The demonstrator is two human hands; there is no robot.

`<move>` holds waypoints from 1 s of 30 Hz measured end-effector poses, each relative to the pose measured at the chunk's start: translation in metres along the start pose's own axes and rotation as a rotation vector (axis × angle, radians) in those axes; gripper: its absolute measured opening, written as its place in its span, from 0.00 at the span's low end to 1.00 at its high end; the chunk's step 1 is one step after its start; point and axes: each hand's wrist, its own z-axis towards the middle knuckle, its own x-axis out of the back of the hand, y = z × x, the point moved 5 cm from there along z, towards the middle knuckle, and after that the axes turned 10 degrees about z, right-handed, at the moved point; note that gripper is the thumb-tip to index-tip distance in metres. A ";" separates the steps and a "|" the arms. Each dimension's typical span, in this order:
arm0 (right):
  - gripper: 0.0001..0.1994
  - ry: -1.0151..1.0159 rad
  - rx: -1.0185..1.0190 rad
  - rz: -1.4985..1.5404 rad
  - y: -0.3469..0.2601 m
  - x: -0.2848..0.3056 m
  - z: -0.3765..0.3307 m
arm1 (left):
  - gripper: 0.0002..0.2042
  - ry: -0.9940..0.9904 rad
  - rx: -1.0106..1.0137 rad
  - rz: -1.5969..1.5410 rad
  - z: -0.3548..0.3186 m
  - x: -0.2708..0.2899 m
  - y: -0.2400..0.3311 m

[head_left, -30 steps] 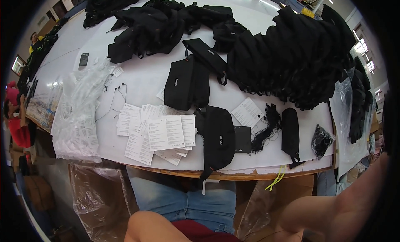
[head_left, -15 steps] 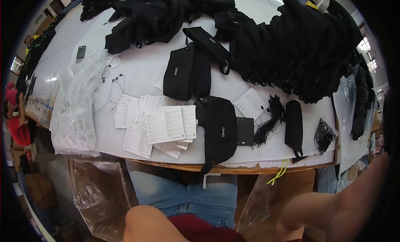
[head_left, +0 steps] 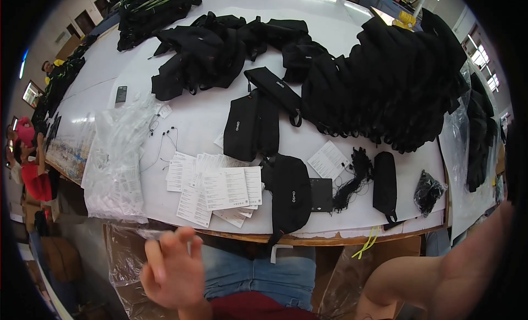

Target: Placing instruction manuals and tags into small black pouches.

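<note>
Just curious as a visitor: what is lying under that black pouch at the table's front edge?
A dark flat card sticks out from under the black pouch on its right side, and white paper sheets reach its left edge. How far either runs underneath is covered.

Bare surface (head_left: 203, 119) lies open between the plastic bags (head_left: 115, 166) and the upright pouch (head_left: 250, 127). Leaflets (head_left: 217, 190) and a black pouch (head_left: 289, 193) crowd the near edge; the black pile (head_left: 385, 83) blocks the right.

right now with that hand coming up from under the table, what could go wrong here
The black pouch hangs over the table edge with its strap dangling, so the rising left hand could snag it and pull it off. The loose paper sheets near that edge could also get swept off.
</note>
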 end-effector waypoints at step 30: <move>0.19 0.033 -0.259 0.342 -0.047 -0.109 -0.020 | 0.15 -0.790 0.839 -0.371 -0.347 -0.122 -0.055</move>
